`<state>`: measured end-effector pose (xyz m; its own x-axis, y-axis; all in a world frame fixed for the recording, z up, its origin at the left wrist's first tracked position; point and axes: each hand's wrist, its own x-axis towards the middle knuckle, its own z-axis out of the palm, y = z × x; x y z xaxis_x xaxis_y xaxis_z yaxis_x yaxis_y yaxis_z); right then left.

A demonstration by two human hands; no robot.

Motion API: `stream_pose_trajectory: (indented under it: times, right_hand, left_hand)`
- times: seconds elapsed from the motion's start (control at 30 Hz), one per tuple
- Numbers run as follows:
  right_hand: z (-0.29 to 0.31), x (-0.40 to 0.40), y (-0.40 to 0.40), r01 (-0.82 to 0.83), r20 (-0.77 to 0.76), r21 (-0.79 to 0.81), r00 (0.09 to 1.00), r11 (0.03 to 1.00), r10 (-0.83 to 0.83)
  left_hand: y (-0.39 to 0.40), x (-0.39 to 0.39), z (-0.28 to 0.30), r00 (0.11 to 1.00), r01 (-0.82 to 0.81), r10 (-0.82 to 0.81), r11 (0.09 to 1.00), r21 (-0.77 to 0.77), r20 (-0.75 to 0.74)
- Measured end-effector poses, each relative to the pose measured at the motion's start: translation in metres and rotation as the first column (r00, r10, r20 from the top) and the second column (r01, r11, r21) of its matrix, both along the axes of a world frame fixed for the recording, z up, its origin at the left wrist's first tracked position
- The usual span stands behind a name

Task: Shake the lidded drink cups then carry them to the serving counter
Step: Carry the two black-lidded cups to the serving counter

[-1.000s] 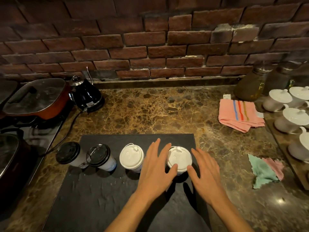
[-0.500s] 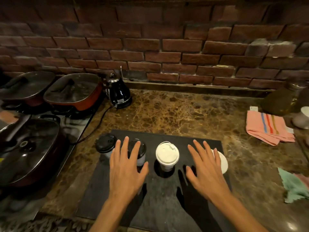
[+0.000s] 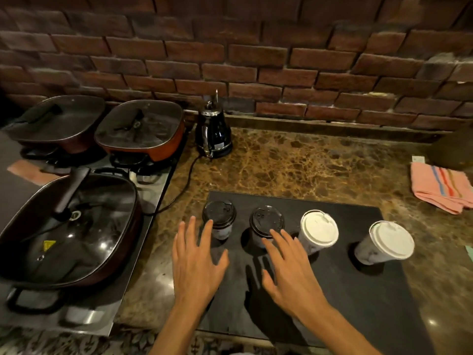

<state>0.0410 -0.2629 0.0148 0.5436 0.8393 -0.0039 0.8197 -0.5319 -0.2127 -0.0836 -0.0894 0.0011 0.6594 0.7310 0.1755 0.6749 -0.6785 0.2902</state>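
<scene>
Cups: two black-lidded cups [image 3: 219, 219] [image 3: 266, 223] stand just beyond the spread fingers of the left hand [image 3: 197, 265] and right hand [image 3: 289, 267], which hold nothing. Two white-lidded cups [image 3: 318, 228] [image 3: 390, 239] stand rightward on the dark mat [image 3: 358, 303], its bare part nearest the wrists, on a marble counter [image 3: 307, 160].

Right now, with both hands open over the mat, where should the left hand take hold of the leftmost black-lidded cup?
Likely round the cup wall below the lid, coming from its near-left side. The leftmost black-lidded cup stands upright on the mat; the left hand is already there, and the neighbouring black-lidded cup crowds the right.
</scene>
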Motion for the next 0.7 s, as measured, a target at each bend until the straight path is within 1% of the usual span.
stream_pose_trajectory:
  times: [0.1, 0.2, 0.23, 0.27, 0.33, 0.4, 0.43, 0.5, 0.57, 0.6, 0.63, 0.7]
  right_hand:
    - [-0.019, -0.013, -0.002, 0.065, -0.054, -0.003, 0.996, 0.998, -0.065]
    - [-0.034, -0.020, -0.003, 0.165, -0.078, -0.016, 0.983, 0.986, -0.166]
    - [-0.037, -0.021, -0.001, 0.206, -0.118, -0.013, 0.971, 0.978, -0.206]
    - [-0.040, -0.019, 0.001, 0.252, -0.190, -0.013, 0.949, 0.968, -0.250]
    - [-0.043, -0.015, 0.008, 0.363, -0.358, -0.007, 0.869, 0.932, -0.341]
    - [-0.045, -0.009, 0.016, 0.474, -0.488, -0.009, 0.767, 0.881, -0.418]
    - [-0.046, -0.006, 0.019, 0.520, -0.544, -0.010, 0.714, 0.854, -0.441]
    - [-0.050, -0.002, 0.026, 0.615, -0.674, -0.003, 0.581, 0.788, -0.456]
    - [-0.055, 0.003, 0.032, 0.698, -0.800, 0.015, 0.439, 0.716, -0.410]
    - [-0.058, 0.006, 0.034, 0.722, -0.838, 0.023, 0.391, 0.692, -0.380]
    - [-0.061, 0.009, 0.036, 0.735, -0.862, 0.033, 0.363, 0.677, -0.352]
    - [-0.064, 0.016, 0.040, 0.741, -0.886, 0.065, 0.351, 0.669, -0.303]
  left_hand:
    - [0.009, -0.008, -0.013, 1.000, 0.004, -0.004, 1.000, -0.024, -0.018]
    - [0.017, -0.011, -0.029, 1.000, 0.007, -0.008, 0.999, -0.041, -0.024]
    - [0.019, -0.010, -0.034, 1.000, 0.010, -0.011, 0.999, -0.049, -0.022]
    - [0.021, -0.009, -0.039, 1.000, 0.012, -0.013, 0.998, -0.064, -0.019]
    - [0.025, -0.005, -0.046, 1.000, 0.004, -0.007, 0.993, -0.118, -0.020]
    - [0.031, 0.000, -0.051, 1.000, -0.017, 0.017, 0.968, -0.250, 0.001]
    - [0.033, 0.003, -0.053, 0.998, -0.029, 0.044, 0.932, -0.361, 0.034]
    - [0.039, 0.011, -0.057, 0.986, -0.031, 0.120, 0.812, -0.583, 0.115]
    - [0.044, 0.018, -0.061, 0.966, -0.002, 0.184, 0.708, -0.706, 0.182]
    - [0.046, 0.022, -0.062, 0.955, 0.021, 0.207, 0.671, -0.741, 0.214]
    - [0.047, 0.025, -0.063, 0.942, 0.049, 0.229, 0.635, -0.771, 0.247]
    - [0.050, 0.033, -0.061, 0.917, 0.107, 0.263, 0.564, -0.819, 0.301]
